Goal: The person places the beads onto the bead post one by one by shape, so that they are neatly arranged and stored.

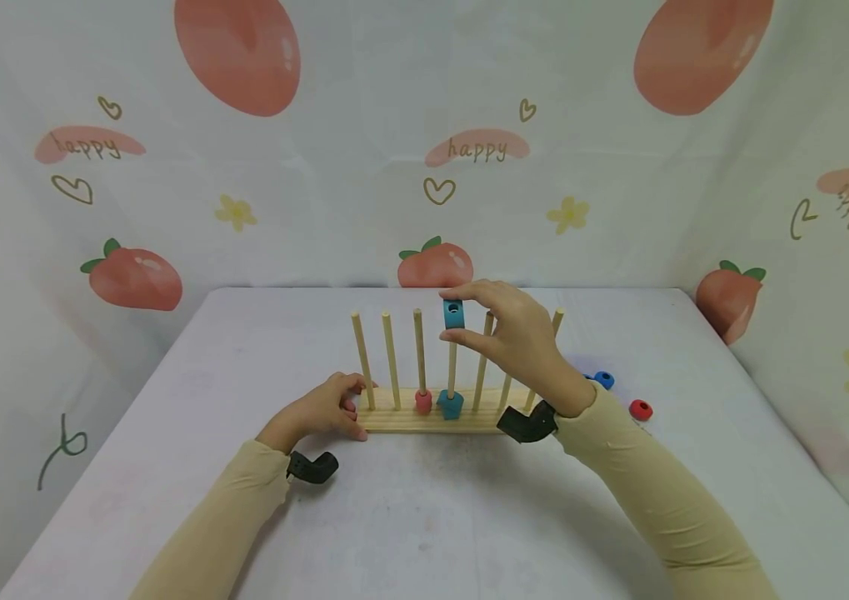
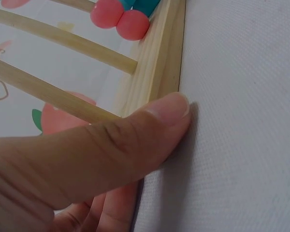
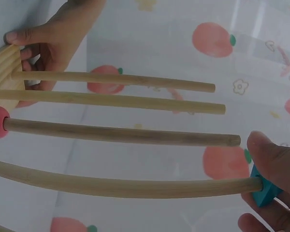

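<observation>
A wooden peg rack (image 1: 424,423) stands on the table with a row of upright pegs. At its left end my left hand (image 1: 322,408) grips the base, the thumb (image 2: 159,118) along the front edge. My right hand (image 1: 521,329) pinches a teal bead (image 1: 454,322) between thumb and fingers, at the top of the fourth peg from the left. In the right wrist view that peg's tip (image 3: 253,184) meets the bead; how far it enters is hidden. Teal beads (image 1: 450,406) sit low on the same peg, and red beads (image 2: 133,25) on the peg to its left.
Right of the rack, a blue bead (image 1: 604,379) and a red bead (image 1: 641,409) lie on the white table (image 1: 424,517). Part of another blue bead shows behind the right wrist. A fruit-print cloth (image 1: 364,192) hangs behind the table.
</observation>
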`<state>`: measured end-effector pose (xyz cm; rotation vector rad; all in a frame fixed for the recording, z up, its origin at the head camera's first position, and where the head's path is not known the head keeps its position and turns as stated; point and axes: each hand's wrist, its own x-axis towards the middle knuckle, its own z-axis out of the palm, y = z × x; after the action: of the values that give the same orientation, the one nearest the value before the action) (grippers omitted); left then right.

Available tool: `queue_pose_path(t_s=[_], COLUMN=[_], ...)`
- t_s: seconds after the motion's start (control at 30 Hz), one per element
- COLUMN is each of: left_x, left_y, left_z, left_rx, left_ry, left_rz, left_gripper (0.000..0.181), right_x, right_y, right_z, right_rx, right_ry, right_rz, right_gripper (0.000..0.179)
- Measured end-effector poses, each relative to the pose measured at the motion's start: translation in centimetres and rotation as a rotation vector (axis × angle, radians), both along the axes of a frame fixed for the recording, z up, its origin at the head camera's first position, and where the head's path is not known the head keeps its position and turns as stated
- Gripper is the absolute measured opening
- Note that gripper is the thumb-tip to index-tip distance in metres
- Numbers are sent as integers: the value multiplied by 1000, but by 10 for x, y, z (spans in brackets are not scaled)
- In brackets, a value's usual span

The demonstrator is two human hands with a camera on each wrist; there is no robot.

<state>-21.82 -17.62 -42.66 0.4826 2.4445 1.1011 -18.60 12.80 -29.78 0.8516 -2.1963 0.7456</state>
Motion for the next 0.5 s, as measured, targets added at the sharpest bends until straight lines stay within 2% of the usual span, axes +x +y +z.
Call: queue_pose_path(t_s=[0.23, 0.5], left_x=[-1, -1], left_y=[0, 0], left_z=[-1, -2], left_rx=[-8, -28], left_ry=[3, 7], left_rz=[-4, -3], left_gripper=[71, 72], right_x=[1, 3], right_y=[1, 1], right_z=[2, 5], right_rx=[25, 62], right_ry=[-26, -99], right_rz=[-8, -22], right_gripper=[52, 50])
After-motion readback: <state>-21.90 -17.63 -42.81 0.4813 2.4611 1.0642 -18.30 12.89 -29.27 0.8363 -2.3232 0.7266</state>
